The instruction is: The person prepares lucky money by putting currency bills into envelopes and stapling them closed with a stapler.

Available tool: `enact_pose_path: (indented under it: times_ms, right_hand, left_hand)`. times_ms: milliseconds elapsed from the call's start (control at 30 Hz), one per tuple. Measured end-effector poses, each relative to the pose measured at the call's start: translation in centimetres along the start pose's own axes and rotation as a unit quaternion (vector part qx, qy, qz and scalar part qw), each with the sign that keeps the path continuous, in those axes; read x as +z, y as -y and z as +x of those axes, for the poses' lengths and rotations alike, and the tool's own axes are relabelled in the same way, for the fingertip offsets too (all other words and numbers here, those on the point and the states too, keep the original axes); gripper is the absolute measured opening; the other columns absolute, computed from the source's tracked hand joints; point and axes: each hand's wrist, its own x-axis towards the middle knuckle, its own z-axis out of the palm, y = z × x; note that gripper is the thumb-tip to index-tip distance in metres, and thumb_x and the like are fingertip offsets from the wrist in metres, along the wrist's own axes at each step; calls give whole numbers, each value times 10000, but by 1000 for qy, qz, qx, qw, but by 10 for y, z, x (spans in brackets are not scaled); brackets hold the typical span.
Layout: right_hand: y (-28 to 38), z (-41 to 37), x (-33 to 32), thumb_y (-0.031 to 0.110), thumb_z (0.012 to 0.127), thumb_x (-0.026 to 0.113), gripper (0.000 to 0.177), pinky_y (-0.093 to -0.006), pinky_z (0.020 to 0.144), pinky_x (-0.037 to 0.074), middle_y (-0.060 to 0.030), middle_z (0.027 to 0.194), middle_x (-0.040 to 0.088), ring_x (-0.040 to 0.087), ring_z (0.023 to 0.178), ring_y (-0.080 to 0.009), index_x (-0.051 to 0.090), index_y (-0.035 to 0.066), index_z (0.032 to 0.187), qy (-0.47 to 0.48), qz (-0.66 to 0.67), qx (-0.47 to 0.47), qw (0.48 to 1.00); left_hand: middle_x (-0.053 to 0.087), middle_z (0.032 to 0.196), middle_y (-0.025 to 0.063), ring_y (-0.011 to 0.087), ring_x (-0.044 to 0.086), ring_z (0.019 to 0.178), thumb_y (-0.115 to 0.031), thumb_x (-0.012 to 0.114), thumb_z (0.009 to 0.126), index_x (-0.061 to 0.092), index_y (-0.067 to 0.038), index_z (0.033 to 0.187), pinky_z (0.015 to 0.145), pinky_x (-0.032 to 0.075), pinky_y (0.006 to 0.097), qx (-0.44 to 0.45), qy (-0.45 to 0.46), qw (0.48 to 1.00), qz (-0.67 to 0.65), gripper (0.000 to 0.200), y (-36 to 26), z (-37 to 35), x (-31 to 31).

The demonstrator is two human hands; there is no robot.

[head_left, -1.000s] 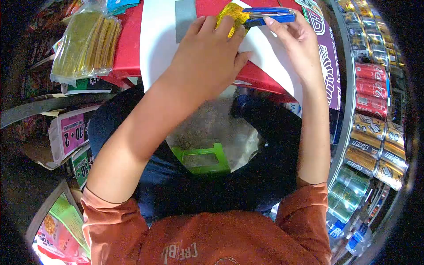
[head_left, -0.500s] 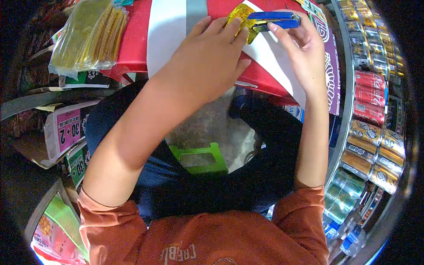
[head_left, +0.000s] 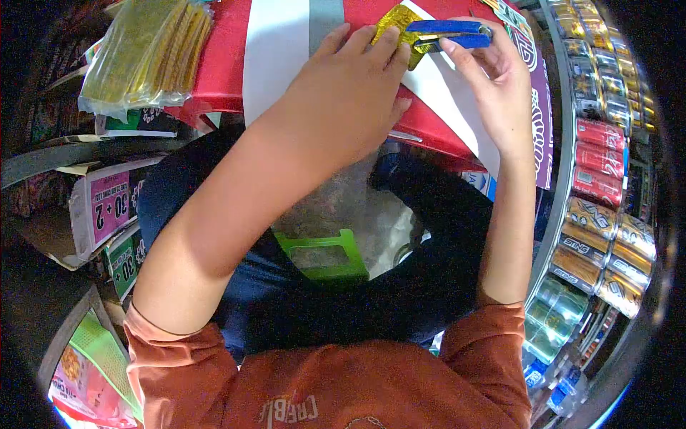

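Note:
My left hand [head_left: 351, 93] lies over a shiny gold piece [head_left: 397, 27], its fingers resting on the piece's left part; what the thumb touches is hidden. My right hand [head_left: 496, 75] grips a blue stapler [head_left: 457, 33] at its hinge end, with the thumb below. The stapler's jaws point left and meet the right edge of the gold piece. Beneath them are a red table [head_left: 221, 68] and white sheets [head_left: 275, 43], one with a grey stripe. Packs of gold pieces in clear plastic [head_left: 146, 57] lie at the table's left end.
Shelves of drink cans [head_left: 599, 161] stand along the right side. On the left are shelves with a pink price sign [head_left: 111, 207] and a green basket [head_left: 107, 354]. A green plastic stool [head_left: 329, 257] shows on the floor between my legs. A purple printed sheet [head_left: 539, 121] hangs at the table's right.
The view has shifted slightly. Both hands, the stapler and the gold piece keep nearly the same arrangement.

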Motion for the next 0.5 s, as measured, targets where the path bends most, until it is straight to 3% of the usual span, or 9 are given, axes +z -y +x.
enact_pose_path:
  times_ms: [300, 500]
  right_hand:
    - [11, -1, 3, 143, 935, 720, 313, -263, 877, 483, -60, 1054, 731, 652, 961, -103, 621, 35, 1212, 15, -48, -20, 999]
    - [-5, 3, -8, 150, 944, 714, 309, -259, 877, 477, -66, 1047, 734, 646, 964, -92, 619, 48, 1221, 38, 19, -2, 999]
  left_hand:
    - [518, 1418, 229, 391, 480, 1327, -353, 544, 990, 526, 31, 1364, 1136, 370, 476, 5, -11, 1000, 16, 537, -2, 0, 0]
    - [521, 1413, 228, 386, 485, 1321, -350, 543, 993, 539, 15, 1356, 1131, 373, 478, 11, -20, 1000, 1, 515, 0, 0, 3]
